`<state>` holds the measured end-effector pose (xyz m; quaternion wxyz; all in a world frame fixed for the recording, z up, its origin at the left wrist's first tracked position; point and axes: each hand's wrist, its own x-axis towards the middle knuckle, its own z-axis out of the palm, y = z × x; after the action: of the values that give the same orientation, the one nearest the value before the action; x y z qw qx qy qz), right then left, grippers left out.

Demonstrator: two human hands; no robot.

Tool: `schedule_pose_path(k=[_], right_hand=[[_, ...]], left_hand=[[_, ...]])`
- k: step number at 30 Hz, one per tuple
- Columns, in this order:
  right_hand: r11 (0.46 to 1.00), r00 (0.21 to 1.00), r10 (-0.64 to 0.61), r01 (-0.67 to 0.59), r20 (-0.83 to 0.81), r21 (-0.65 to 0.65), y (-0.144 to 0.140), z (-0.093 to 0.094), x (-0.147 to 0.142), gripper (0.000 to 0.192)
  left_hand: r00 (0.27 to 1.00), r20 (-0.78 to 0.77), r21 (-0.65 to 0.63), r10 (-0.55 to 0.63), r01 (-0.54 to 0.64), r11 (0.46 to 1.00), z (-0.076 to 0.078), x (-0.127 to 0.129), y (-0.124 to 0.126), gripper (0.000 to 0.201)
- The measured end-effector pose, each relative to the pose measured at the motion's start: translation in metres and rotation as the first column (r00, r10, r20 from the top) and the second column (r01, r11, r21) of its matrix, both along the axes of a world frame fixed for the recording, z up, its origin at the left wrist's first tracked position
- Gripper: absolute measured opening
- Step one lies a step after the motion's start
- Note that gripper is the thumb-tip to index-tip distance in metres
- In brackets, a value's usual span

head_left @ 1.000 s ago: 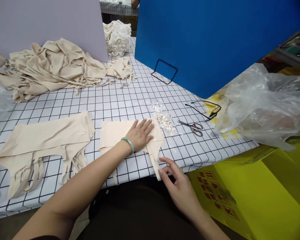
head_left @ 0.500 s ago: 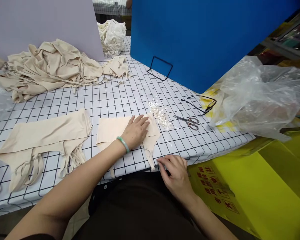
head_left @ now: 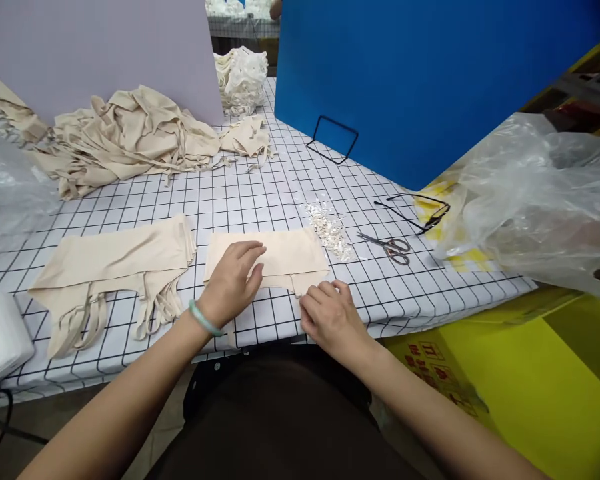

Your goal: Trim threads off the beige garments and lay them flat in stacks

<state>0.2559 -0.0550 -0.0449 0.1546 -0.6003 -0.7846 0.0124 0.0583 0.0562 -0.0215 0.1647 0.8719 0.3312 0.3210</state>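
Observation:
A beige camisole-like top (head_left: 285, 250) lies folded flat on the checked cloth in front of me, its strap end toward the table's front edge. My left hand (head_left: 234, 279), with a pale green bangle at the wrist, hovers over or rests lightly on its left part; the fingers are bent and the thumb stands apart. At the lower right corner, the fingers of my right hand (head_left: 333, 319) are curled down over the strap, which they mostly hide. Left of it lies a neat stack of folded beige tops (head_left: 120, 257) with straps hanging toward me.
Scissors (head_left: 387, 247) lie right of a heap of small white scraps (head_left: 330, 230). Beyond are eyeglasses (head_left: 420, 213), a black wire stand (head_left: 333, 140), a blue board (head_left: 405, 80) and a beige garment pile (head_left: 140, 137). Clear plastic (head_left: 540, 193) and a yellow box (head_left: 520, 360) are on the right.
My left hand has lifted from the top's right part and moved left, its fingers now bent. My right hand has moved up onto the strap, and the top's lower right corner lies straighter.

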Motion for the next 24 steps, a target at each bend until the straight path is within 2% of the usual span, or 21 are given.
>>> schedule_pose_path(k=[2, 3, 5, 7, 9, 10, 11, 12, 13, 14, 15, 18, 20, 22, 24], right_hand=[[0.991, 0.973, -0.120, 0.105, -0.198, -0.088, 0.000, 0.001, 0.013, 0.014], [0.976, 0.937, -0.204, 0.171, -0.284, -0.137, 0.000, 0.001, 0.025, 0.013], [0.923, 0.855, -0.380, 0.325, -0.353, -0.207, 0.002, 0.004, 0.052, 0.014], [0.849, 0.804, -0.528, 0.499, -0.272, -0.173, 0.003, 0.008, 0.073, 0.015], [0.813, 0.774, -0.581, 0.568, -0.253, -0.128, -0.003, 0.013, 0.073, 0.019], [0.834, 0.780, -0.551, 0.524, -0.296, -0.173, -0.009, 0.015, 0.063, 0.021], [0.870, 0.787, -0.491, 0.419, -0.373, -0.261, -0.018, 0.015, 0.047, 0.021], [0.892, 0.780, -0.409, 0.233, -0.473, -0.388, -0.028, 0.013, 0.026, 0.022], [0.850, 0.782, -0.315, -0.020, -0.537, -0.527, -0.038, 0.008, 0.003, 0.024], [0.783, 0.774, -0.260, -0.180, -0.578, -0.595, -0.046, 0.001, -0.020, 0.025], [0.746, 0.763, -0.242, -0.249, -0.600, -0.618, -0.053, -0.009, -0.041, 0.029], [0.719, 0.745, -0.269, -0.267, -0.610, -0.642, -0.054, -0.042, -0.083, 0.048], [0.711, 0.729, -0.302, -0.258, -0.614, -0.655, -0.048, -0.055, -0.092, 0.043], [0.719, 0.718, -0.272, -0.292, -0.641, -0.631, -0.046, -0.055, -0.091, 0.032], [0.737, 0.731, -0.203, -0.323, -0.651, -0.593, -0.052, -0.045, -0.084, 0.035]], left_hand=[[0.999, 0.009, -0.182, 0.033, -0.031, 0.983, 0.017, -0.025, -0.026, 0.017], [1.000, -0.010, -0.300, 0.023, -0.025, 0.954, 0.023, -0.038, -0.041, 0.014], [0.998, -0.052, -0.424, 0.034, -0.052, 0.904, 0.026, -0.062, -0.068, 0.013], [0.993, -0.076, -0.354, 0.090, -0.111, 0.929, 0.018, -0.079, -0.087, 0.012], [0.990, -0.070, -0.187, 0.126, -0.137, 0.973, 0.003, -0.090, -0.095, 0.017], [0.991, -0.061, -0.115, 0.120, -0.127, 0.985, -0.005, -0.092, -0.095, 0.020], [0.993, -0.050, -0.065, 0.105, -0.108, 0.992, -0.013, -0.093, -0.094, 0.024], [0.996, -0.036, -0.031, 0.085, -0.086, 0.996, -0.020, -0.093, -0.092, 0.027], [0.998, -0.019, -0.007, 0.063, -0.063, 0.998, -0.025, -0.092, -0.090, 0.029], [0.999, -0.004, 0.009, 0.041, -0.041, 0.999, -0.030, -0.091, -0.088, 0.032], [1.000, 0.008, 0.019, 0.017, -0.017, 1.000, -0.034, -0.090, -0.086, 0.034], [0.998, 0.027, 0.035, -0.059, 0.058, 0.998, -0.043, -0.088, -0.082, 0.036], [0.993, 0.034, 0.046, -0.111, 0.109, 0.993, -0.049, -0.090, -0.081, 0.034], [0.988, 0.042, 0.052, -0.146, 0.144, 0.988, -0.053, -0.092, -0.082, 0.033], [0.987, 0.047, 0.047, -0.153, 0.151, 0.987, -0.054, -0.094, -0.083, 0.033]])
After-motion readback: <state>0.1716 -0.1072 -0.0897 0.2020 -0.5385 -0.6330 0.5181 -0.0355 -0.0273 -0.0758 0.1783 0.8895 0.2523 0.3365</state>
